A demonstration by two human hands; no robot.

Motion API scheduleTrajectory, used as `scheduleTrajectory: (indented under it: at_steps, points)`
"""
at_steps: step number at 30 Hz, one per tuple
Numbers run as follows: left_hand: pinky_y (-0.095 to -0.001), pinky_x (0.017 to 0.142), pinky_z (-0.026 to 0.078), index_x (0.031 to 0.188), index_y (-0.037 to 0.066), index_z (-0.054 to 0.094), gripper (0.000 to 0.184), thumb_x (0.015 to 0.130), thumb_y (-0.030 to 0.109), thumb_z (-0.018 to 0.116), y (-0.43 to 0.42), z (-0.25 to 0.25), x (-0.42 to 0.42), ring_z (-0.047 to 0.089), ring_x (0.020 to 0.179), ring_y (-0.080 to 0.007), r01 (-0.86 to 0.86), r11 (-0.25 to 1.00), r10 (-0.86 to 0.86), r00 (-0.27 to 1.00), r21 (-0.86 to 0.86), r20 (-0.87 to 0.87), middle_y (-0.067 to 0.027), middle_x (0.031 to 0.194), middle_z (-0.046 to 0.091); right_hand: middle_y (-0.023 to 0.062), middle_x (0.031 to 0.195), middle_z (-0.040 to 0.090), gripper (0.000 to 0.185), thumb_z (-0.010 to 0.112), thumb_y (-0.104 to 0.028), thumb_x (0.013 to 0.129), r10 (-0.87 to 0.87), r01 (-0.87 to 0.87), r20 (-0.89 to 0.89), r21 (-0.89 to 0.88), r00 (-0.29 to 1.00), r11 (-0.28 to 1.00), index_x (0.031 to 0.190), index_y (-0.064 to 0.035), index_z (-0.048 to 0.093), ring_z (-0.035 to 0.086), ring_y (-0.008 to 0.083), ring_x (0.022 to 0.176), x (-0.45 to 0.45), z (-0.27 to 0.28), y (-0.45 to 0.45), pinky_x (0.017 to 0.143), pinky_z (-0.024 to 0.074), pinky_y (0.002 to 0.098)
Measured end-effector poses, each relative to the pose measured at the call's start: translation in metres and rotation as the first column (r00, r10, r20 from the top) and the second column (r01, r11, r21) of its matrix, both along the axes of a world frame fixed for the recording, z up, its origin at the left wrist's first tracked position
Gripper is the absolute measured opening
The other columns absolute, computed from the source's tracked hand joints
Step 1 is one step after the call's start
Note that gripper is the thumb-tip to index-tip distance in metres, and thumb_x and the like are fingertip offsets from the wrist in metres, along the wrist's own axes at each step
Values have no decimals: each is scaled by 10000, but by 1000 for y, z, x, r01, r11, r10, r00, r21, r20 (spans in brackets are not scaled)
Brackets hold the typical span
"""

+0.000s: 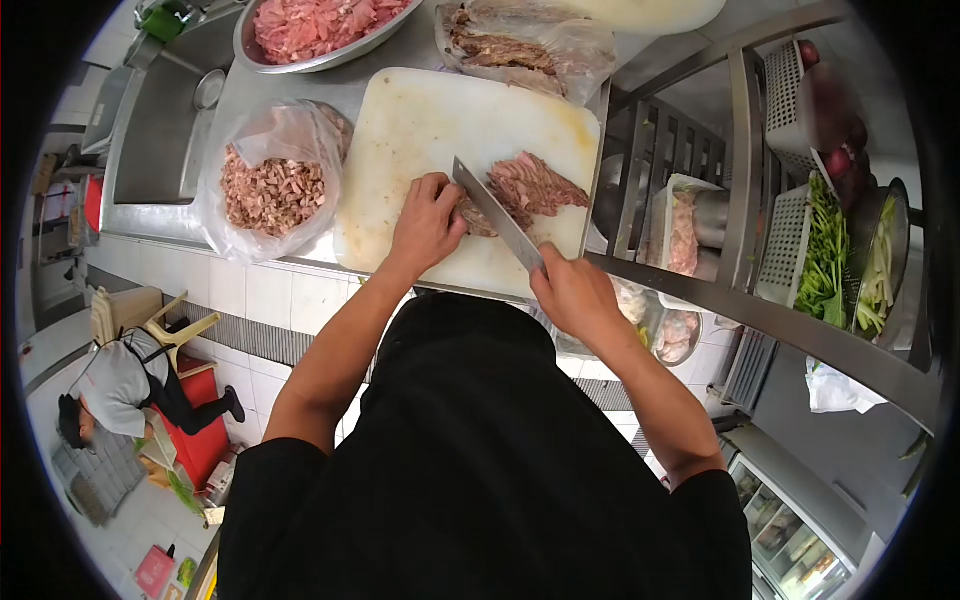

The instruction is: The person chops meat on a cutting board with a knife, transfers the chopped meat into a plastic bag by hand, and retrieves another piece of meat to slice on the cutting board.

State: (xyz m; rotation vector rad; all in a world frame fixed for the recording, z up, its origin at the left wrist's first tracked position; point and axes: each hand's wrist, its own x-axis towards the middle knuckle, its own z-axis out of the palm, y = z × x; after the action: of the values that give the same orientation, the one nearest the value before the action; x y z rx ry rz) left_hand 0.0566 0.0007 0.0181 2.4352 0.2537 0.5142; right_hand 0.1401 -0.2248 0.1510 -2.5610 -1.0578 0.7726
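My right hand (577, 292) grips a cleaver (500, 218) by its handle, which the fingers mostly hide. The blade slants up and left across the meat. My left hand (430, 222), fingers curled, presses on a chunk of brown cooked meat (477, 217) just left of the blade. To the blade's right, a pile of sliced meat (540, 185) lies on the white cutting board (415, 110). A clear plastic bag (318, 160) of diced meat (272, 192) sits beside the board's left edge.
Behind the board are a metal bowl (330, 68) of raw meat and a bag of cooked meat (505, 50). A sink (150, 150) is at left. Metal shelving (745, 150) with baskets of vegetables stands right. A person (125, 385) sits at lower left.
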Motion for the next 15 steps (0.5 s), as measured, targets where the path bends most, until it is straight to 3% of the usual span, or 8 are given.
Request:
scheduleTrajectory:
  at_steps: [3,9,12,15]
  points:
    - [-468,931,491,1087,21,625,305,782,15,635,-3,-5,5,541,1079,-388,14,1000,-14,1000,21,5,-179,1137,559,282,762,685,217,534,-197,999,-9,6,-27,-101,1000,995,1077,4,560,688,496,742,-7,5,-4,716,543,589]
    - [-467,935,496,1031,22,601,261,772,11,638,-8,-11,5,545,1075,-387,19,999,-19,1000,29,10,-160,1119,594,278,747,691,188,550,-147,973,-25,24,-23,-21,999,999,1052,23,554,699,492,739,-9,-43,19,704,555,587]
    - [-459,937,494,1015,29,598,253,769,28,656,-2,-9,8,547,1055,-376,24,999,-24,1000,45,-3,-151,1099,601,286,745,678,251,554,-206,1002,-65,65,12,20,998,998,1116,18,548,686,492,723,4,-77,72,672,537,601]
    - [-452,923,493,988,35,603,229,769,49,670,0,-9,10,549,1015,-366,33,999,-33,999,27,6,-140,1070,606,262,730,695,201,585,-169,957,-75,57,103,168,992,984,1033,16,561,713,476,749,12,-82,92,690,561,582]
